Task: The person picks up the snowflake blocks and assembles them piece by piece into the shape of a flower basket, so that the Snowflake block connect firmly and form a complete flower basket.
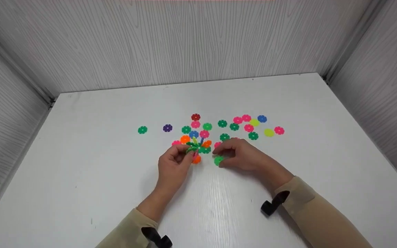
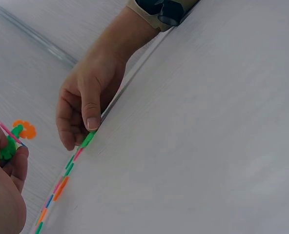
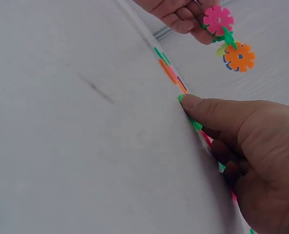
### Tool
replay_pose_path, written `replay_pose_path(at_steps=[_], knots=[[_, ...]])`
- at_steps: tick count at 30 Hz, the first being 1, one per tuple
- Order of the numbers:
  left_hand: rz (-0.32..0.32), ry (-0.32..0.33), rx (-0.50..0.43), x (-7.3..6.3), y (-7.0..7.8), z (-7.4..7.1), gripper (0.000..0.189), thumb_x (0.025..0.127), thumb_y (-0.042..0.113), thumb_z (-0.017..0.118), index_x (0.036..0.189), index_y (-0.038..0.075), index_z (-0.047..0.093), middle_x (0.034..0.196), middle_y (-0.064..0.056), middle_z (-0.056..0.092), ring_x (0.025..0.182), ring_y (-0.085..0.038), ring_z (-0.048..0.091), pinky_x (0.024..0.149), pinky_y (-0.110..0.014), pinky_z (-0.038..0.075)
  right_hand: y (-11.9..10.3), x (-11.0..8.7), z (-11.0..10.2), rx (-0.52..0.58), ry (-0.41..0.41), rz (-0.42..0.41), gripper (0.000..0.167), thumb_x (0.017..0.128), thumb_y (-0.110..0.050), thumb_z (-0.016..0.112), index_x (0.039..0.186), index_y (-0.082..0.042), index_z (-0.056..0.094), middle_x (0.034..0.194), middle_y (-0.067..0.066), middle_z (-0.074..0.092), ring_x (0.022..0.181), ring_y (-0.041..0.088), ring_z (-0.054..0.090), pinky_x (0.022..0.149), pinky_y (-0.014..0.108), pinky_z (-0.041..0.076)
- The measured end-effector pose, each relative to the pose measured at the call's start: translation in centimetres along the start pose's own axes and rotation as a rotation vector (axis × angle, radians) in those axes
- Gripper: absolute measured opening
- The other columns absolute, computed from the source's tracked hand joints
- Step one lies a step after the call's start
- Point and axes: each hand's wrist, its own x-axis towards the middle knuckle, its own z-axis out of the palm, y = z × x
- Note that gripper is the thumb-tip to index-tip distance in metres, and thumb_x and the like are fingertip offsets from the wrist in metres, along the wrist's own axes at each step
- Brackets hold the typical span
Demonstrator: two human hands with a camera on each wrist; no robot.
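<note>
My left hand (image 1: 173, 167) pinches a small cluster of interlocked notched plastic discs (image 1: 199, 147), held above the table. In the right wrist view a pink disc (image 3: 218, 20) and an orange disc (image 3: 239, 57) stick out of that cluster, joined by green pieces. To its right, my right hand (image 1: 246, 155) is low at the tabletop and pinches a light green notched disc (image 1: 218, 160). The left wrist view shows this green disc (image 2: 88, 139) tilted at the thumb tip. My right fingers partly hide a pink disc (image 1: 217, 145) behind them.
Loose notched discs in many colours lie flat beyond the hands, among them a red disc (image 1: 195, 117), a purple disc (image 1: 167, 128) and a blue disc (image 1: 262, 119). The white table (image 1: 115, 106) meets wood-grain panels (image 1: 198, 44) at the back and sides.
</note>
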Motion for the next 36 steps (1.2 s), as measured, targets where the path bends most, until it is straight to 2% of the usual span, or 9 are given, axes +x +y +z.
replay_pose_path(at_steps=[5, 8, 13, 16, 19, 22, 29, 32, 36], knots=[[-0.022, 0.005, 0.029, -0.1, -0.3, 0.1, 0.015, 0.097, 0.009, 0.079, 0.112, 0.008, 0.076, 0.109, -0.005, 0.075, 0.101, -0.021, 0.073, 0.089, -0.027, 0.061, -0.4, -0.5, 0.2, 0.034, 0.045, -0.005, 0.024, 0.089, -0.024, 0.089, 0.111, -0.028, 0.08, 0.106, -0.008, 0.071, 0.101, 0.019, 0.066, 0.087, 0.032, 0.06], [-0.02, 0.002, 0.049, -0.1, -0.3, 0.1, 0.015, 0.096, 0.011, 0.08, 0.111, 0.01, 0.076, 0.108, -0.002, 0.075, 0.1, -0.021, 0.071, 0.088, -0.026, 0.061, -0.8, -0.8, 0.2, 0.109, 0.099, -0.038, 0.017, 0.09, -0.022, 0.088, 0.107, -0.024, 0.082, 0.101, -0.005, 0.073, 0.094, 0.021, 0.068, 0.082, 0.031, 0.061], [0.032, -0.024, 0.07, -0.2, -0.2, 0.2, 0.014, 0.095, 0.01, 0.081, 0.108, 0.012, 0.076, 0.11, -0.001, 0.073, 0.098, -0.022, 0.069, 0.085, -0.028, 0.062, -1.7, -1.3, 0.4, 0.237, 0.151, -0.13, 0.02, 0.093, -0.016, 0.084, 0.112, -0.012, 0.082, 0.102, 0.0, 0.077, 0.092, 0.021, 0.076, 0.084, 0.032, 0.063], [0.061, -0.036, 0.096, -0.3, 0.0, 0.3, 0.013, 0.094, 0.008, 0.082, 0.104, 0.014, 0.077, 0.12, -0.006, 0.069, 0.104, -0.021, 0.067, 0.087, -0.028, 0.062, -2.3, -1.4, 0.8, 0.26, 0.159, -0.18, 0.022, 0.095, -0.012, 0.081, 0.117, -0.01, 0.081, 0.104, 0.003, 0.077, 0.094, 0.021, 0.078, 0.086, 0.033, 0.063], [0.063, -0.061, 0.108, -0.3, 0.0, 0.4, 0.012, 0.094, 0.008, 0.081, 0.101, 0.016, 0.077, 0.133, -0.009, 0.064, 0.115, -0.019, 0.065, 0.092, -0.029, 0.06, -2.7, -1.4, 1.1, 0.27, 0.181, -0.19, 0.023, 0.096, -0.009, 0.08, 0.119, -0.011, 0.081, 0.105, 0.004, 0.078, 0.094, 0.021, 0.078, 0.087, 0.033, 0.063], [0.059, -0.099, 0.099, -0.3, 0.0, 0.4, 0.014, 0.093, 0.006, 0.082, 0.1, 0.017, 0.077, 0.136, -0.006, 0.065, 0.12, -0.018, 0.065, 0.095, -0.03, 0.059, -2.8, -1.6, 1.2, 0.273, 0.213, -0.168, 0.024, 0.095, -0.01, 0.081, 0.119, -0.011, 0.08, 0.104, 0.003, 0.079, 0.093, 0.02, 0.078, 0.085, 0.032, 0.063], [0.07, -0.115, 0.059, -0.4, -0.1, 0.3, 0.02, 0.092, 0.009, 0.084, 0.106, 0.014, 0.069, 0.113, -0.002, 0.068, 0.1, -0.021, 0.071, 0.09, -0.032, 0.062, -2.4, -1.5, 1.1, 0.305, 0.253, -0.194, 0.023, 0.096, -0.008, 0.08, 0.119, -0.007, 0.079, 0.104, 0.007, 0.079, 0.094, 0.022, 0.078, 0.087, 0.033, 0.063], [0.05, -0.118, 0.012, -0.3, -0.1, 0.4, 0.026, 0.094, 0.009, 0.082, 0.111, 0.011, 0.063, 0.114, -0.006, 0.067, 0.099, -0.022, 0.075, 0.09, -0.032, 0.061, -2.3, -1.5, 1.1, 0.312, 0.244, -0.208, 0.024, 0.097, -0.008, 0.078, 0.121, -0.007, 0.079, 0.105, 0.006, 0.079, 0.095, 0.022, 0.078, 0.088, 0.034, 0.062], [0.059, -0.132, -0.025, -0.2, 0.0, 0.3, 0.046, 0.095, 0.006, 0.08, 0.135, 0.012, 0.059, 0.121, -0.009, 0.063, 0.107, -0.02, 0.076, 0.092, -0.033, 0.06, -2.3, -1.5, 1.0, 0.306, 0.235, -0.194, 0.023, 0.098, -0.009, 0.078, 0.121, -0.007, 0.078, 0.106, 0.004, 0.078, 0.096, 0.021, 0.078, 0.088, 0.034, 0.063]])
